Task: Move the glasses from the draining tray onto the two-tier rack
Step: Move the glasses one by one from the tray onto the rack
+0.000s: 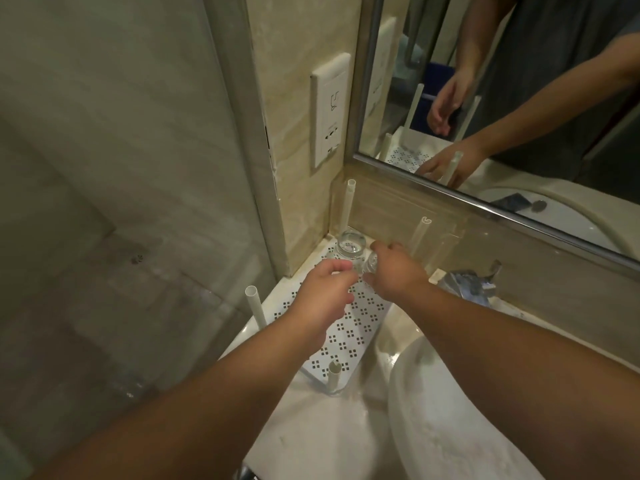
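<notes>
A white perforated rack shelf (349, 337) with upright corner posts stands in the corner of the counter. One clear glass (350, 247) sits upside down at the shelf's far end. My left hand (323, 294) hovers just in front of it, fingers curled at another clear glass (351, 267) that is mostly hidden. My right hand (394, 271) grips a second small clear glass (371, 263) right beside the first, low over the shelf. The draining tray is not in view.
A white basin (446, 420) lies at the lower right, with a chrome tap (467, 282) behind it. A mirror (519, 98) runs along the back wall and a wall socket (329, 109) sits left of it. A glass partition (138, 202) closes the left side.
</notes>
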